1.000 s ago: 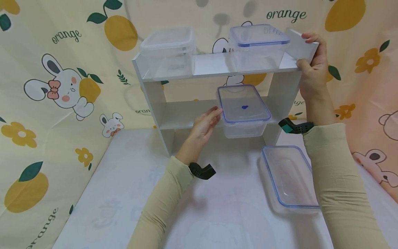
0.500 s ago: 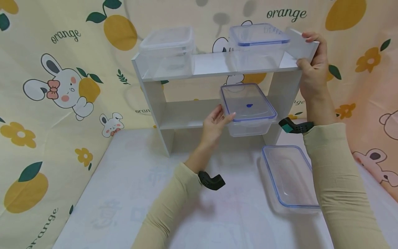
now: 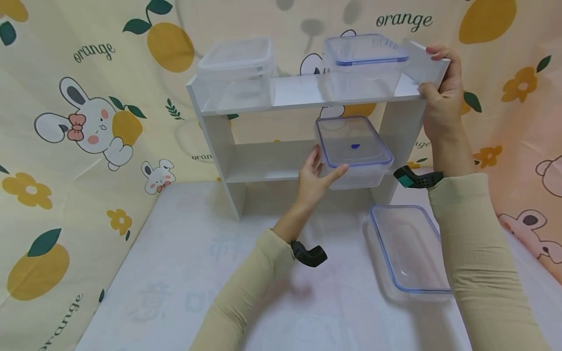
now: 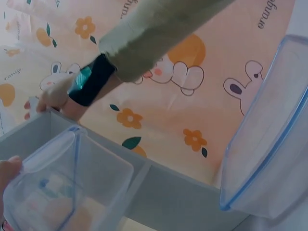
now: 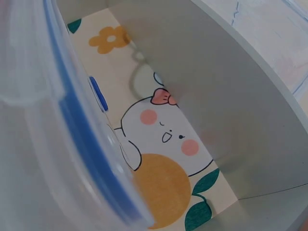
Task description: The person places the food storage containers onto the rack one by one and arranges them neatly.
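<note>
A clear food container with a blue-rimmed lid sits at the right part of the grey shelf unit's middle board, its front jutting past the board's edge. My left hand touches its front left corner, fairly straight fingers along the left side and thumb against the front. In the left wrist view only a bit of that hand shows, beside the container. Up at the top right, my right hand grips the side panel of the shelf unit, thumb on the front, fingers over the top.
On the top board stand a clear container with a whitish lid and another with a blue-rimmed lid. A larger flat blue-rimmed container lies on the white table at right, partly behind the right sleeve.
The container on the middle board has shifted right and slightly back. My left hand followed, its thumb coming round to the container's front. My right hand has stayed in place.
</note>
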